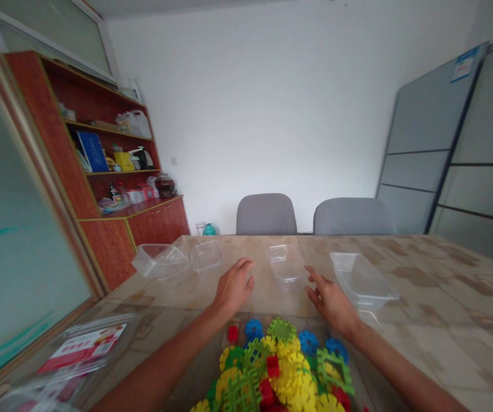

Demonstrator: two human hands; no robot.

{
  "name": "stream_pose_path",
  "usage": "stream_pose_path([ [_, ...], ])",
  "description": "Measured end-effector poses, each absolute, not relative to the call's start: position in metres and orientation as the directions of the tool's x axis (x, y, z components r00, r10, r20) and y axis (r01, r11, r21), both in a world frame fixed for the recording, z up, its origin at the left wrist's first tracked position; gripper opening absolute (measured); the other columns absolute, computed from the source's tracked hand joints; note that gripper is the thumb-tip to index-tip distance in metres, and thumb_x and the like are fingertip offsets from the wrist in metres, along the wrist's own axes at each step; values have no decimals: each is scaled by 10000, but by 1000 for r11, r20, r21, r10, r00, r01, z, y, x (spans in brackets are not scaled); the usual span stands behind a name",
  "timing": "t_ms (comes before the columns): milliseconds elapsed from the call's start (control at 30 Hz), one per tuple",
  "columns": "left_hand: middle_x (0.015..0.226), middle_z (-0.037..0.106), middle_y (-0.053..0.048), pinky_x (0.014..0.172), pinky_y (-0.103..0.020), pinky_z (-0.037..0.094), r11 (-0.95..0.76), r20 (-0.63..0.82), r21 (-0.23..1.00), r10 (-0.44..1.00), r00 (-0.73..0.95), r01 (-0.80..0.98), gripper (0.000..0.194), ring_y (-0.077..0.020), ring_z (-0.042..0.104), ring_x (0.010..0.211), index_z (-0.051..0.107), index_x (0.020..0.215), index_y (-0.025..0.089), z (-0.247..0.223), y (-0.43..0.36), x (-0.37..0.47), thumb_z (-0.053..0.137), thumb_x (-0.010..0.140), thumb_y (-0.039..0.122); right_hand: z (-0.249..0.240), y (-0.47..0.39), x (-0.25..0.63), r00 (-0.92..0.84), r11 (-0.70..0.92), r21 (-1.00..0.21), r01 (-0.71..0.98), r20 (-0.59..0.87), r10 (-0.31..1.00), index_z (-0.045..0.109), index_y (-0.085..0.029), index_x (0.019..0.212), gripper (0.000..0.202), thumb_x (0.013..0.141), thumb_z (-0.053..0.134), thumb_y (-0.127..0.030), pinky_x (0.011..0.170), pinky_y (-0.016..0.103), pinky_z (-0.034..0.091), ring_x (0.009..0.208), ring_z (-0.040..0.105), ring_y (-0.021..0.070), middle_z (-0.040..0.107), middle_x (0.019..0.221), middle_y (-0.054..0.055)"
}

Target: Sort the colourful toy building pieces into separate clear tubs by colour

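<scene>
Heaped right up close to me is a pile of plastic pieces [291, 372], a riot of yellow, green, blue and red, notched discs and lattice squares all tumbled together! Its lower end runs out of view. Both my forearms pass either side of it, reaching out across the patterned surface [452, 332].

Out on the left, my left fingers [241, 266] point forward, lightly curled with the thumb apart, and I see nothing in them. Over to the right, my right fingers [318, 278] are spread and loosely bent, nothing gripped there either. And look between them: one clear middle tub [286, 264], closer to the right side, its edge just beside that right index tip; whether they touch, I can't tell.

Further right, just past my right wrist, sits a right-hand tub [363, 280], long and see-through. Left of my left fingers come two more, a small tub [206, 255] and, beside it, a tilted-looking tub [160, 260]. Down at near left lies clear packaging [87, 346] with a red and white label. Beyond the far edge, two grey chairs [266, 214] stand against the white wall [250, 114].
</scene>
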State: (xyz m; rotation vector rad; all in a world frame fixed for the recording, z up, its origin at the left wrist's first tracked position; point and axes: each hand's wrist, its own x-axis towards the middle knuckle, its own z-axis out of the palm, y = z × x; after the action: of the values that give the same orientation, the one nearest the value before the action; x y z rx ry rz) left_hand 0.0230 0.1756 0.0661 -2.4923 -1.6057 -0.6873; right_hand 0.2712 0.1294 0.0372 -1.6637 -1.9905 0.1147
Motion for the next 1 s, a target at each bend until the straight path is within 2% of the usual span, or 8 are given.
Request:
stream_pose_path([
  [133, 1264, 561, -125, 881, -368, 498, -237, 366, 79, 911, 193, 968, 315, -238, 600, 1057, 551, 1208, 134, 75, 196, -17, 538, 895, 106, 44, 130, 251, -122, 201, -292, 935, 268, 956, 390, -178, 1407, 466, 947, 409, -250, 661, 296, 479, 815, 703, 243, 730, 994, 113],
  [267, 1157, 595, -91, 815, -416, 530, -98, 272, -12, 957, 97, 995, 271, -218, 618, 963, 564, 1176, 145, 80, 208, -33, 562, 939, 277, 45, 137, 244, -121, 204, -306, 930, 267, 956, 537, -210, 1266, 342, 960, 407, -291, 665, 275, 478, 871, 702, 236, 737, 1003, 82],
  [400, 1161, 590, -90, 815, -417, 530, -89, 193, -72, 976, 102, 993, 285, -221, 613, 971, 563, 1177, 147, 81, 216, -33, 567, 936, 299, 44, 147, 263, -26, 127, -325, 937, 297, 954, 564, -197, 1209, 331, 987, 341, -301, 721, 277, 487, 930, 694, 224, 723, 1060, 98],
  [500, 1180, 582, -93, 830, -426, 523, -138, 172, -74, 974, 149, 988, 288, -227, 606, 992, 561, 1184, 152, 83, 218, -28, 566, 936, 299, 43, 147, 275, 47, 60, -317, 946, 319, 947, 474, -172, 1314, 381, 979, 355, -307, 719, 321, 500, 917, 696, 254, 710, 1083, 130],
  [667, 1178, 584, -91, 834, -424, 522, -233, 180, 5, 957, 228, 973, 278, -226, 605, 995, 567, 1175, 156, 83, 213, -4, 566, 936, 297, 38, 143, 270, 49, 55, -302, 952, 325, 944, 440, -147, 1362, 463, 925, 462, -298, 671, 390, 519, 844, 702, 319, 703, 1067, 169],
  [767, 1123, 614, -83, 830, -420, 521, -295, 204, 98, 941, 271, 950, 241, -216, 618, 967, 595, 1121, 144, 80, 203, 18, 569, 935, 294, 33, 146, 266, 6, 114, -333, 936, 339, 941, 400, -140, 1389, 483, 917, 450, -229, 738, 371, 522, 884, 696, 280, 665, 1152, 180],
  [900, 1014, 687, -9, 837, -266, 507, -398, 263, 257, 906, 333, 881, 158, -144, 646, 910, 648, 1056, 215, 79, 196, 36, 568, 932, 271, 29, 148, 265, -29, 177, -384, 906, 361, 932, 296, -128, 1437, 545, 905, 411, -160, 833, 336, 497, 1006, 657, 243, 591, 1263, 192],
  [1000, 1097, 671, -10, 890, -257, 481, -381, 324, 334, 905, 275, 862, 198, -140, 626, 977, 626, 1120, 232, 82, 201, 20, 516, 956, 238, 30, 144, 263, -37, 200, -419, 886, 366, 930, 328, -124, 1417, 511, 913, 393, -181, 804, 342, 499, 934, 672, 240, 611, 1226, 185],
])
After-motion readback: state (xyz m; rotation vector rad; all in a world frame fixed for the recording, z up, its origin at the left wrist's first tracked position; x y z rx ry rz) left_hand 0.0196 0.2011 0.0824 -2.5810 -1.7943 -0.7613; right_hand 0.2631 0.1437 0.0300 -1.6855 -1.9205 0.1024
